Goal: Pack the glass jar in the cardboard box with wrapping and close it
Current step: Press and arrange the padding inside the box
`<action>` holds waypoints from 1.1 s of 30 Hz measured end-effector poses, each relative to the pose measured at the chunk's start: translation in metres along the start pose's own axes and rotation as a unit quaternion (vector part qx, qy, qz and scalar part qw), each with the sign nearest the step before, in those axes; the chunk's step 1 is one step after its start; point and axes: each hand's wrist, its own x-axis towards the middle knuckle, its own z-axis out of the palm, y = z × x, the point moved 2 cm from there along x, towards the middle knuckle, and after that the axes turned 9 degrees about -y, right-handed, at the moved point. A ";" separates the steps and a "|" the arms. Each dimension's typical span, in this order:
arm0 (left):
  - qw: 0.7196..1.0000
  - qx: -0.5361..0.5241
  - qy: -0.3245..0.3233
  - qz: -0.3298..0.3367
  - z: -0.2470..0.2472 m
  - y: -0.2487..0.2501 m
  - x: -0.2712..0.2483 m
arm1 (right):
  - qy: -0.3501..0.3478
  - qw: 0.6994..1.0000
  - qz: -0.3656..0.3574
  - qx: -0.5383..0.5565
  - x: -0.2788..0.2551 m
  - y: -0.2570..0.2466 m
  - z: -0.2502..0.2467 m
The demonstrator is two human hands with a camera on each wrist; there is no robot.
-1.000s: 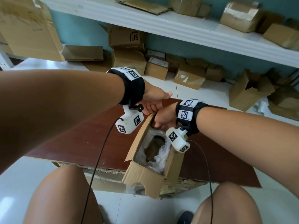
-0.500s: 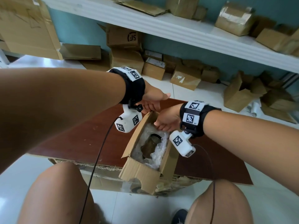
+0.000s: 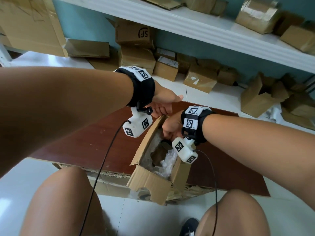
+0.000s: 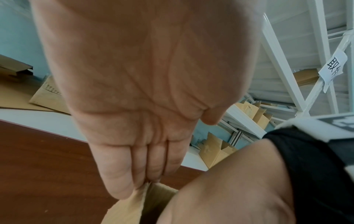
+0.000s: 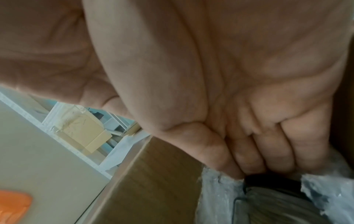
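Note:
An open cardboard box [image 3: 150,183] stands at the near edge of the brown table [image 3: 81,145]. Clear bubble wrapping [image 3: 168,160] lines it, and the glass jar [image 3: 157,156] lies inside with its dark lid toward the far end. My left hand [image 3: 162,108] is above the far left flap [image 4: 128,209], its straight fingers [image 4: 153,163] touching the flap's top edge, thumb apart. My right hand [image 3: 170,132] reaches into the box; in the right wrist view its thumb and fingertips [image 5: 249,162] bunch on the jar's dark lid [image 5: 272,180] amid the wrapping [image 5: 216,197].
Many cardboard cartons [image 3: 199,80] lie on the white floor beyond the table, more on the white shelf [image 3: 187,23] above. My knees [image 3: 68,201] sit just below the box. Camera cables [image 3: 105,160] hang from both wrists. An orange object [image 5: 13,207] shows at the right wrist view's corner.
My right hand has sunk deeper into the box onto the jar's lid end. The left hand has stayed at the far left flap.

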 end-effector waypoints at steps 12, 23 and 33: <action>0.999 0.036 -0.023 -0.028 0.020 0.002 -0.016 | 0.046 0.928 -0.156 0.336 -0.057 0.046 0.000; 0.999 0.008 -0.030 -0.018 0.017 -0.011 -0.015 | 0.210 0.898 -0.141 0.360 -0.028 0.043 -0.001; 0.998 0.050 0.007 -0.022 0.035 -0.007 -0.033 | 0.209 0.897 -0.158 0.356 -0.056 0.039 0.012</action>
